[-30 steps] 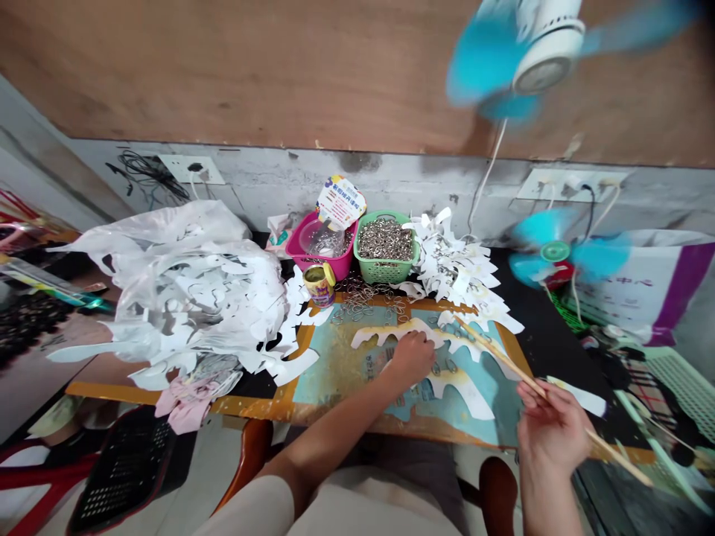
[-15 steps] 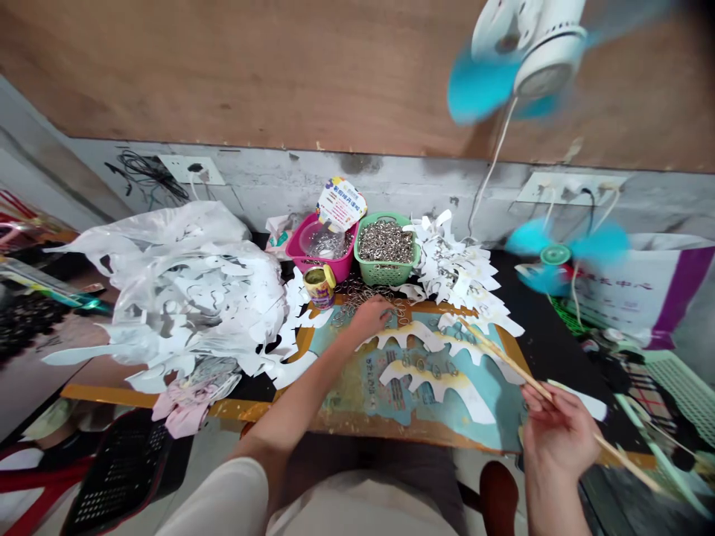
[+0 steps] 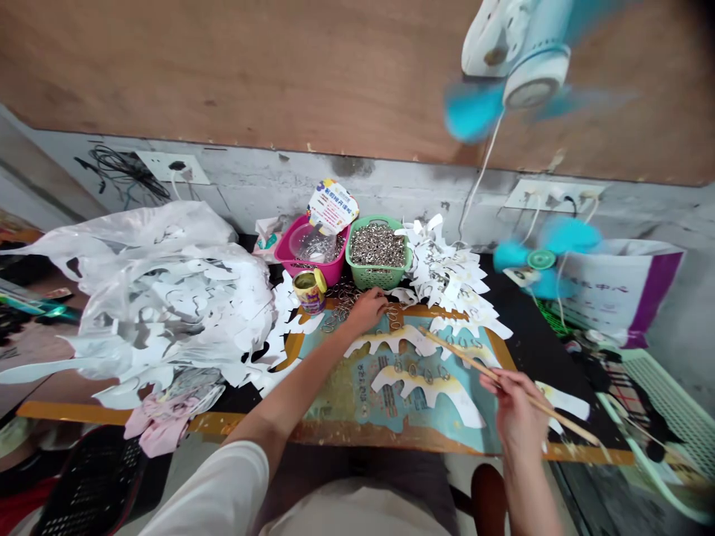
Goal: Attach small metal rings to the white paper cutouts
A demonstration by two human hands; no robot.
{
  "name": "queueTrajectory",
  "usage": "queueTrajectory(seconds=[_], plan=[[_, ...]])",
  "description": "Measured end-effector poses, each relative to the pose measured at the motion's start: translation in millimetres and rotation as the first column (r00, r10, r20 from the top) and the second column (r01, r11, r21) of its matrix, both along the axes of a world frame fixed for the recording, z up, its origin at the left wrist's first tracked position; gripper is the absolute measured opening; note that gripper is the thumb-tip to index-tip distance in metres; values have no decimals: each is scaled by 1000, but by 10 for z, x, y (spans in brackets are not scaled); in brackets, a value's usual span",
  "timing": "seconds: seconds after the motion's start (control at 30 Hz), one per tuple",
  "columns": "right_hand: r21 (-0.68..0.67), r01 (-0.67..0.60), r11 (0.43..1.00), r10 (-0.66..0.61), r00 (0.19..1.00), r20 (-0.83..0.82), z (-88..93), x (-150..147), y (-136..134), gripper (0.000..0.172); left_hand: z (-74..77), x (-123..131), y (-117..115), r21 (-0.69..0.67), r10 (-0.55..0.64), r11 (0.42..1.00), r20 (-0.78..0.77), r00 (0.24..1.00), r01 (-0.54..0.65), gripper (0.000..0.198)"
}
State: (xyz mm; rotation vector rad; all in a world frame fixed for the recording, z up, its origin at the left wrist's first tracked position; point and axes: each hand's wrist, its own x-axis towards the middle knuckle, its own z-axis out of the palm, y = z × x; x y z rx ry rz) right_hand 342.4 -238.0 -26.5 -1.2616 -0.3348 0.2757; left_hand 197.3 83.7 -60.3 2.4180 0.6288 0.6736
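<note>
My left hand (image 3: 367, 310) reaches over a loose heap of metal rings (image 3: 338, 316), fingers bent and drawn together; what lies between the fingertips is too small to make out. A thin wooden stick (image 3: 465, 357) is gripped in my right hand (image 3: 518, 411), its far tip over the end of a white scalloped cut-out (image 3: 395, 339). Closer to me lies another white cut-out (image 3: 447, 390) with yellowish smears and several rings along its upper edge. A third cut-out (image 3: 474, 350) with rings is partly behind the stick. All rest on a blue sheet (image 3: 340, 387).
Behind stand a pink basket (image 3: 282, 251), a green basket (image 3: 371, 280) full of metal pieces and an open tin (image 3: 310, 296). White cut-outs (image 3: 206, 298) pile up left, more (image 3: 447, 260) at back right. Blue-bladed fans (image 3: 541, 259) spin at right.
My right hand has moved left with the stick, bringing its tip to the end of the cut-out. My left hand stays at the rings. The view has shifted a little.
</note>
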Motion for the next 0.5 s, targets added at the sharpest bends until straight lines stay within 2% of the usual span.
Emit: queueTrajectory(seconds=[0.13, 0.2, 0.27, 0.4, 0.5], plan=[[-122, -157, 980, 160, 987, 21, -79, -81, 292, 16, 75, 7, -141, 51, 54, 997, -15, 998, -53, 22], [-159, -203, 966, 207, 978, 15, -133, -92, 367, 18, 115, -22, -294, 82, 53, 995, -37, 998, -50, 22], [-184, -221, 958, 227, 974, 13, -189, -88, 383, 20, 131, -60, -533, 115, 3, 993, -90, 996, 7, 22], [-245, -229, 942, 251, 966, 64, -278, -45, 314, 23, 84, -100, -1115, 165, -190, 958, -240, 952, 233, 20], [-330, -237, 914, 307, 935, 178, -291, -2, 271, 23, 43, -73, -1387, 202, -237, 929, -316, 919, 310, 19]])
